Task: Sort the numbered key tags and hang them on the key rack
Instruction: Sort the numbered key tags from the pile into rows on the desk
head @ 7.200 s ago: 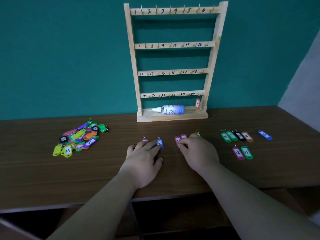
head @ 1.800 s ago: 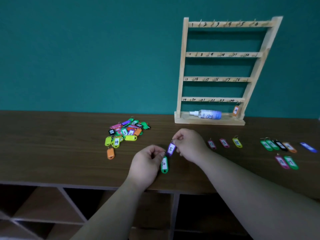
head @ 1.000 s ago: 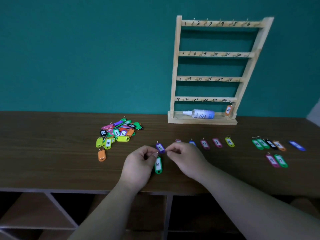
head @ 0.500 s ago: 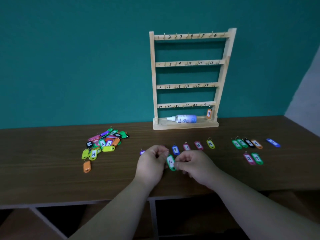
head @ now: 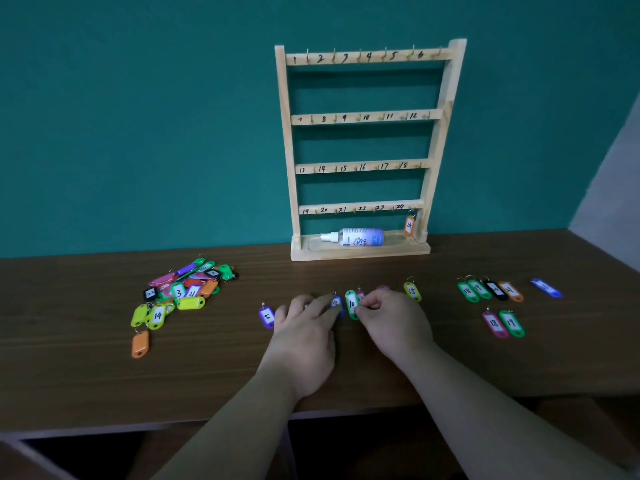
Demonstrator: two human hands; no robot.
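Observation:
The wooden key rack [head: 363,116] stands against the wall, its numbered hooks bare except for an orange tag 24 [head: 409,226] at the bottom right. A row of tags lies on the table in front: purple tag 5 [head: 266,317], a blue tag [head: 336,302], green tag 10 [head: 352,304] and yellow tag 15 [head: 412,291]. My right hand [head: 391,322] pinches the lower edge of green tag 10, which lies on the table. My left hand [head: 304,329] rests flat, its fingertips touching the blue tag. Pink tags behind my right hand are mostly hidden.
A mixed pile of tags [head: 180,292] lies at the left, with a lone orange tag [head: 140,344] in front of it. Sorted tags [head: 488,291] lie at the right, plus a blue one [head: 546,287] and a pink-green pair [head: 502,323]. A spray bottle [head: 356,237] lies in the rack's base.
Both hands moved forward with green tag 10, which now lies in the row right of the blue tag. My left hand has let go and lies flat.

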